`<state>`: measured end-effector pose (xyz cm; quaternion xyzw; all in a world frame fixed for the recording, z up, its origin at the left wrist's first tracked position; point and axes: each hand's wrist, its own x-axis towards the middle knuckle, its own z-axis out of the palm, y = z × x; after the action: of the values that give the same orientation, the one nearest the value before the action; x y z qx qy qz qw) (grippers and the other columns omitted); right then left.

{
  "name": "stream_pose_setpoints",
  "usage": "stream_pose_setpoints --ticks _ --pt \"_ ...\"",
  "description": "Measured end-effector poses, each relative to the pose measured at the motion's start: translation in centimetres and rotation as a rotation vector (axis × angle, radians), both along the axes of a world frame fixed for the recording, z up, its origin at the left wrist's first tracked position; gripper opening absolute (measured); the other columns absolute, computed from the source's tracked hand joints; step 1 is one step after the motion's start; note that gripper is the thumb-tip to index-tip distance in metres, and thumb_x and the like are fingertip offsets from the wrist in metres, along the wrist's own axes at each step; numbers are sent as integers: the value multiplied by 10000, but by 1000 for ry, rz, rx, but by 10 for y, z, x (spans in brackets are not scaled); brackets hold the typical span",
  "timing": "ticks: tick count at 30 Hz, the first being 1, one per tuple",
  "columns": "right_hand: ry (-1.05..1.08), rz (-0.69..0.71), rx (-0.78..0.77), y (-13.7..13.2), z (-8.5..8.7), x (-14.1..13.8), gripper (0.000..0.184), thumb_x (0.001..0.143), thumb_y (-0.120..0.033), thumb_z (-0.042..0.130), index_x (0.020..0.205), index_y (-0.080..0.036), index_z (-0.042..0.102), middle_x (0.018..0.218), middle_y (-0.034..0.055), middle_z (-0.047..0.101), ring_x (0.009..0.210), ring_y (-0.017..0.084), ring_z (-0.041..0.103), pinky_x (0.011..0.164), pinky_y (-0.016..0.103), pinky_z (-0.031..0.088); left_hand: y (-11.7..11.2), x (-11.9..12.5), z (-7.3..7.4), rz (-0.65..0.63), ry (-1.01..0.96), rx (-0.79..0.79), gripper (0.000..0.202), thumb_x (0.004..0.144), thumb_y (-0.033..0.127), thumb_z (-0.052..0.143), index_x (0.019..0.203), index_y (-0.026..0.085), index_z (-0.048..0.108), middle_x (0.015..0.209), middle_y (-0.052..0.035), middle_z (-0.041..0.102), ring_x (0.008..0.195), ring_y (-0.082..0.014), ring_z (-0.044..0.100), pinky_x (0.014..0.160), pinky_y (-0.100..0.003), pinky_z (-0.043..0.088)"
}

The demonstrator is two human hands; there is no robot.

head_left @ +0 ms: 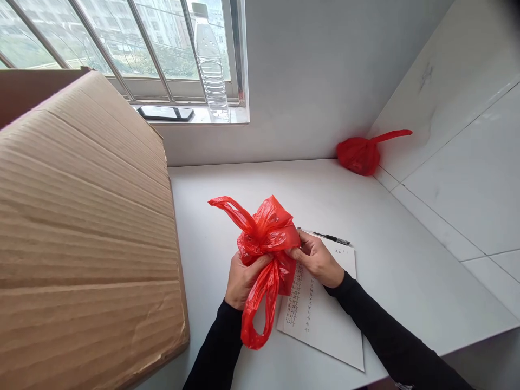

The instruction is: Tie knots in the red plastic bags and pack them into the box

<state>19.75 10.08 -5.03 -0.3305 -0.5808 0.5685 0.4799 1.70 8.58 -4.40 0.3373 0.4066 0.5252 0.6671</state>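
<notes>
Here, both hands close on a red plastic bag [266, 235] held just above the desk [390, 260]. The left hand [242, 279] pinches the bunched film from below, its grip shut on the bag; the right hand [314, 259] clamps the bag's right side, fingers curled tight. One handle loop hangs beneath the bag, another juts up to its left. The film looks thin, light and limp, likely slippery, so it should hold best where it is gathered or at the loops. Just right of the bag lies a sheet of written paper [325, 319], a pen [331, 238] at its far edge. Left of the bag leans a large cardboard sheet [85, 233]. Well beyond the bag, in the corner, sits a second red bag [359, 154]; behind it, on the windowsill, a clear bottle [211, 70] and a phone [166, 112].
</notes>
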Motion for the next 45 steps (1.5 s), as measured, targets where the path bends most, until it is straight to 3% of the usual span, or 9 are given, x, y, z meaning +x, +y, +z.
stream_pose_setpoints --ticks 3,11,14,21,29,33,38,40,45 --pt "-9 37 -63 -1 1 0 265 884 -332 703 1127 -240 649 1080 40 652 1005 209 614 913 339 486 -2 2 -3 14 -5 2 279 717 319 832 890 130 725 844 -69 744 749 -202 678 728 -306 548" --pt "32 -44 -104 2 2 4 224 907 -377 666 1066 -220 645 1027 47 648 944 210 618 862 340 494 -4 2 0 -192 2 64 239 778 261 764 981 166 682 899 -57 692 852 -201 642 771 -299 517" --pt "74 -66 -135 2 6 6 232 938 -380 621 1121 -237 623 1068 43 651 973 206 619 881 337 492 -5 2 1 -152 -79 71 253 742 209 764 972 180 663 854 -29 664 793 -171 612 703 -266 505" --pt "34 31 -207 3 9 13 302 892 -363 687 1159 -242 615 1060 42 649 959 200 613 921 359 494 -5 3 -1 -48 -29 58 291 754 241 792 1003 174 657 942 -49 681 802 -173 627 760 -309 533" --pt "100 -44 -193 5 3 11 258 874 -356 714 1095 -247 636 972 18 655 932 189 622 857 325 497 -3 5 -5 -53 -72 33 305 787 293 770 1041 176 647 1083 -99 701 1048 -294 650 832 -371 543" --pt "87 -54 -155 4 5 9 219 906 -348 671 1098 -249 634 997 23 667 912 184 628 823 314 505 -5 7 -3 -69 46 78 487 723 300 823 1154 201 618 1167 -111 690 1095 -311 635 857 -400 539" --pt "98 8 -159 2 9 10 424 891 -316 685 1290 -265 553 1188 56 637 1103 216 595 967 365 480 -2 5 -4 29 97 112 467 658 277 845 1068 196 637 1044 -93 721 975 -294 665 782 -390 544" --pt "71 46 -184 2 9 11 455 877 -315 699 1302 -264 544 1211 65 633 1084 218 604 904 352 515 0 3 -7 71 107 107 453 654 273 841 1049 194 636 1035 -87 721 943 -284 667 757 -376 541" --pt "18 34 -171 2 8 12 238 874 -322 706 1085 -227 653 989 32 673 803 158 629 658 260 521 -3 5 -3 71 61 86 350 670 220 824 967 187 643 949 -48 709 867 -231 652 780 -346 525"
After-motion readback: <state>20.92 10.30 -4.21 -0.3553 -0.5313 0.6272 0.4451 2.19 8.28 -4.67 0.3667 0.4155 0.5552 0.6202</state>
